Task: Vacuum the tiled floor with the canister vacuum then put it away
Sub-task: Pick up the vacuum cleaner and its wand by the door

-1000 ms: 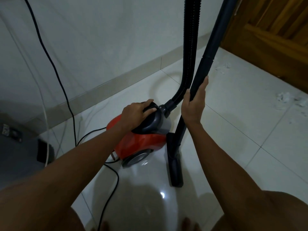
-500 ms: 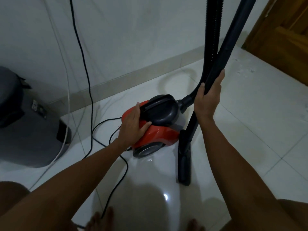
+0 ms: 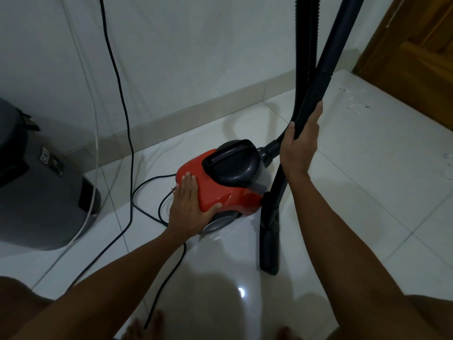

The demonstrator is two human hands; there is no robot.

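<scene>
While the left hand [image 3: 188, 204] lies flat on the rear of the red canister vacuum [image 3: 228, 182], its fingers [image 3: 187, 182] are straight and close together on the red shell and the thumb reaches round the lower side above the wheel; it presses there, it does not grasp. The right hand [image 3: 300, 148] has its fingers curled round the dark wand [image 3: 326, 74], holding it nearly upright. The wand's long axis runs from the top edge of the view down to the floor nozzle [image 3: 269, 236], which rests on the tiled floor [image 3: 367, 192] just beside the canister's front. The ribbed hose [image 3: 306, 45] rises alongside the wand from the canister's nose. The canister's carry handle [image 3: 230, 155] lies just ahead of the left fingertips, toward the hose, so the left hand is the nearer one to lift it or work a switch. A black power cord [image 3: 117, 82] trails from the canister's rear up the wall. White scraps [image 3: 355, 106] near the wooden door suggest the vacuuming is not yet done.
</scene>
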